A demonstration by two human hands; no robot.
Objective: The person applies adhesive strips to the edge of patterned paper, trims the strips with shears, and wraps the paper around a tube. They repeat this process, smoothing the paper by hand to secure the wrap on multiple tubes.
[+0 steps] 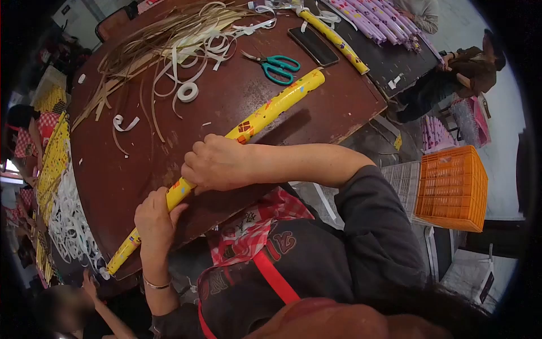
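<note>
A long yellow roll of patterned wrapping paper (276, 107) slants across the front of the brown table. My left hand (154, 219), with a bracelet at the wrist, is wrapped round its lower part. Farther up the same roll, my right hand (217, 164) grips it with the fingers curled over. Both hands are close together, with a short stretch of yellow paper showing between them. The roll's lower end reaches the table's left front edge, and its upper end points toward green-handled scissors (278, 66).
On the brown table (135, 169) lie a white tape roll (187, 92), a phone (313, 46), another yellow roll (336, 42), brown strips (152, 48) and white strips (203, 51). Purple rolls (378, 20) are at the back right. An orange crate (451, 186) stands right; other people are around.
</note>
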